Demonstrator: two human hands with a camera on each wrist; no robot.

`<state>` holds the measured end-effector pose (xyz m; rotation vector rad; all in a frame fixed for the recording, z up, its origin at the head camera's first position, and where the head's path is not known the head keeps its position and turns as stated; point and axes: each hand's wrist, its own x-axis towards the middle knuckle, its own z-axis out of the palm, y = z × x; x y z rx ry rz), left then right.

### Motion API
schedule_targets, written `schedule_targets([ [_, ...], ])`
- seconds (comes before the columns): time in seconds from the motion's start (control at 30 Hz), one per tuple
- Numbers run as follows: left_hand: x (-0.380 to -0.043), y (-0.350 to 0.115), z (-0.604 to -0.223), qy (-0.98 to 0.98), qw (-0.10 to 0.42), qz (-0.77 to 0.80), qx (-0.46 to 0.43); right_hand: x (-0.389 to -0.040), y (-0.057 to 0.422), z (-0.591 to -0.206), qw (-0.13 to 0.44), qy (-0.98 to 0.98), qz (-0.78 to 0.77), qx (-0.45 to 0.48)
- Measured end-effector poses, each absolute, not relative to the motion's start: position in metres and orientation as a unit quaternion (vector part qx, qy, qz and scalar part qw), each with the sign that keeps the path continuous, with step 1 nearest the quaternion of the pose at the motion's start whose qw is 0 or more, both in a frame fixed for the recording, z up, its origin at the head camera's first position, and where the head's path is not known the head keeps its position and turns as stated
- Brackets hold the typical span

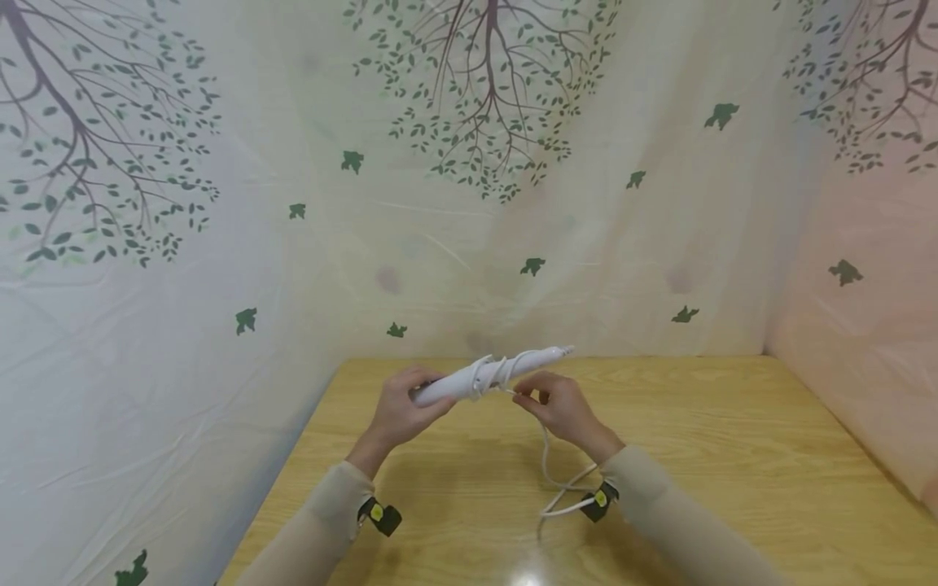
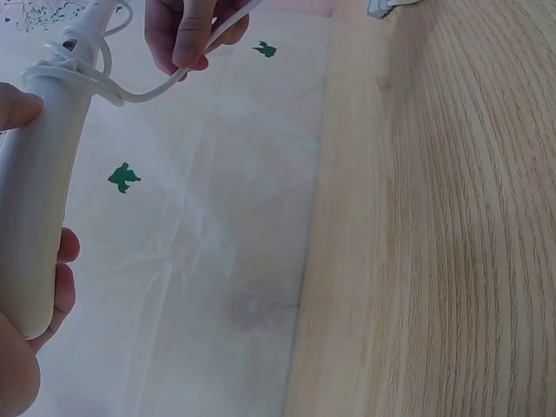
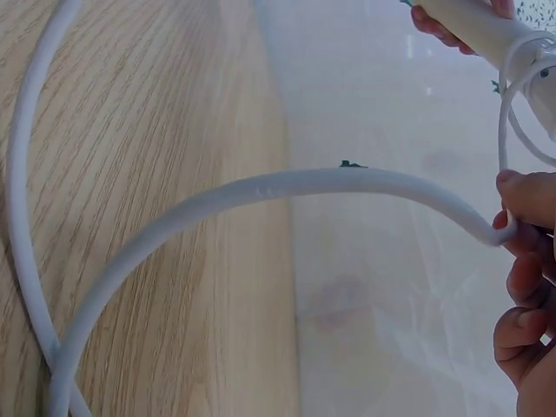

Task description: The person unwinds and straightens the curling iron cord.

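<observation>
My left hand grips the thicker, rounded end of a white rod-shaped electric appliance, whose exact kind I cannot tell. It is held above the table, tilted up toward its narrower right end. Several turns of its white cord loop around the middle, as the left wrist view also shows on the appliance. With thumb and fingers my right hand pinches the cord just below and right of these turns. From there the cord hangs down to the table near my right wrist; its far end is hidden.
A wood-grain table lies below both hands. Pale curtains printed with trees and green leaves stand behind it and at both sides. Each wrist wears a dark strap with a small camera. Loose cord crosses itself near the right one.
</observation>
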<state>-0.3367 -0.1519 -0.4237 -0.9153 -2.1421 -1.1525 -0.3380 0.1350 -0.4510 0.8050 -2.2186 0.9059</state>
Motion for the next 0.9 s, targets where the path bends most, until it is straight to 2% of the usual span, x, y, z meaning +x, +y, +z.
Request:
schedule_targets([
  [0.2, -0.336, -0.153, -0.423, -0.795, 0.265, -0.428, -0.339, -0.334, 0.134, -0.451, 0.287, -0.841, 0.332, 0.317],
  [0.57, -0.342, -0.157, -0.420, -0.787, 0.306, -0.420, -0.331, -0.323, 0.141, -0.440, 0.157, -0.852, 0.359, 0.347],
  [0.77, -0.346, -0.162, -0.417, -0.799, 0.292, -0.425, -0.308, -0.317, 0.144, -0.431, 0.089, -0.857, 0.366, 0.352],
  [0.9, -0.346, -0.165, -0.420, -0.798, 0.285, -0.432, -0.308, -0.311, 0.145, -0.429, 0.078, -0.858, 0.359, 0.359],
])
